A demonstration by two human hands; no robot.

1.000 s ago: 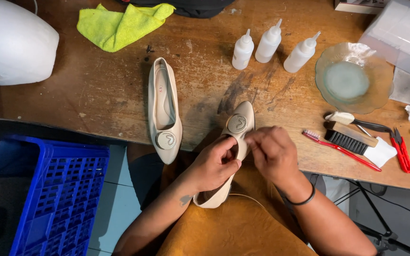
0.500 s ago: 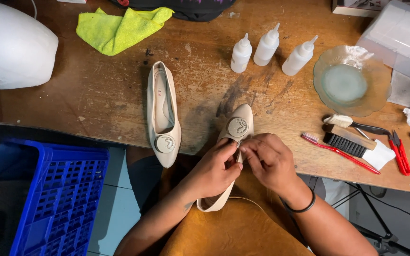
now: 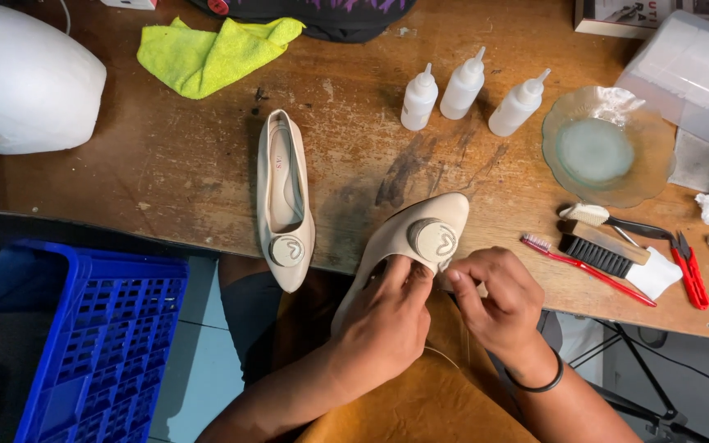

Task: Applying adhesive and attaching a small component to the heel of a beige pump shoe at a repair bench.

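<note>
My left hand [image 3: 387, 316] grips a beige flat shoe [image 3: 408, 238] over my lap, fingers across its upper just below the round ornament on the toe. My right hand [image 3: 494, 299] pinches at the shoe's edge beside that ornament; a thin thread runs down from there over a tan cloth [image 3: 420, 402] on my lap. The matching shoe [image 3: 285, 209] lies on the wooden table [image 3: 166, 180], toe toward me, to the left of my hands.
Three white squeeze bottles [image 3: 465, 94] stand behind the shoe. A glass dish [image 3: 596, 148], brushes [image 3: 596, 250] and red snips [image 3: 689, 271] lie to the right. A yellow-green cloth [image 3: 207, 53] and white helmet [image 3: 22, 82] sit at the back left. A blue crate [image 3: 92, 344] is below left.
The held shoe has tilted up slightly, toe further onto the table edge. My right hand's fingers have closed in by the ornament; my left hand has shifted up the shoe.
</note>
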